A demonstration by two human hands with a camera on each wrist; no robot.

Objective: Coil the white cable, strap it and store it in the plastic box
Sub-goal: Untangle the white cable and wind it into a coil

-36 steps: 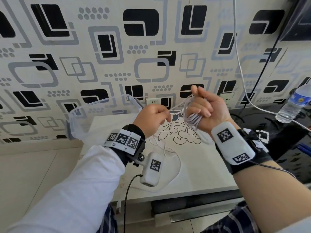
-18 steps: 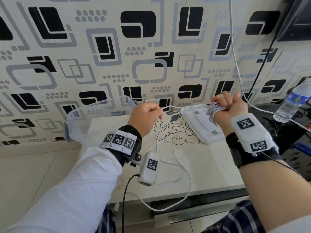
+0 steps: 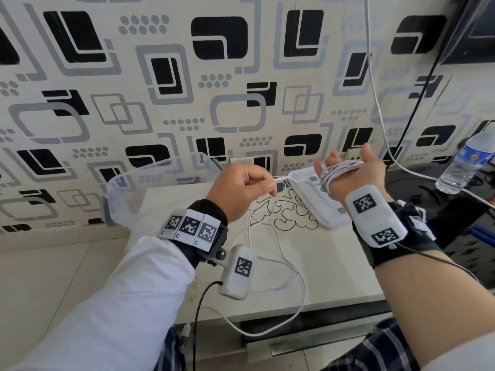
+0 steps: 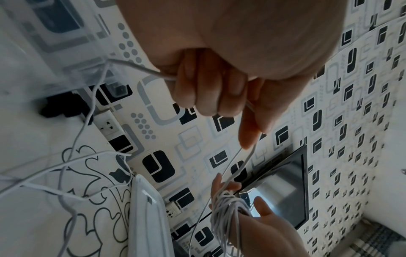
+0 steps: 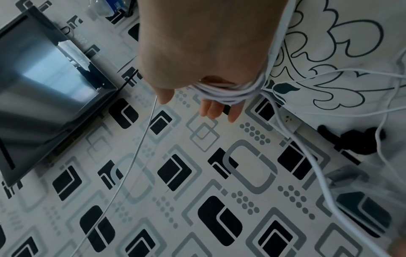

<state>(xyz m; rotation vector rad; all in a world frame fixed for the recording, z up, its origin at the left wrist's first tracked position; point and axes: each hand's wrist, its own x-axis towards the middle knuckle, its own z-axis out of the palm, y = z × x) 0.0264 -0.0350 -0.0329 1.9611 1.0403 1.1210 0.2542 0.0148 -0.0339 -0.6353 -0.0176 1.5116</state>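
Note:
The white cable is partly wound as a coil (image 3: 337,171) around my right hand (image 3: 348,158), which is raised over the table's back right with fingers straight and thumb spread. The right wrist view shows the coil (image 5: 228,92) crossing the palm below the knuckles. My left hand (image 3: 269,184) pinches the cable (image 4: 241,156) a short way left of the coil, and the strand runs taut between both hands. The loose rest of the cable (image 3: 278,250) lies on the table and loops over its front edge. The clear plastic box (image 3: 126,188) stands at the table's back left.
A white lid (image 3: 318,207) lies flat under my right hand. A small black object (image 4: 63,106) sits by the wall socket behind the box. A water bottle (image 3: 466,162) stands on the dark surface at right, where other cables hang down the patterned wall.
My right hand has turned over and moved right and away, and its fingers have straightened with the coil around them. My left hand stays pinching the cable. More slack now hangs over the table's front edge.

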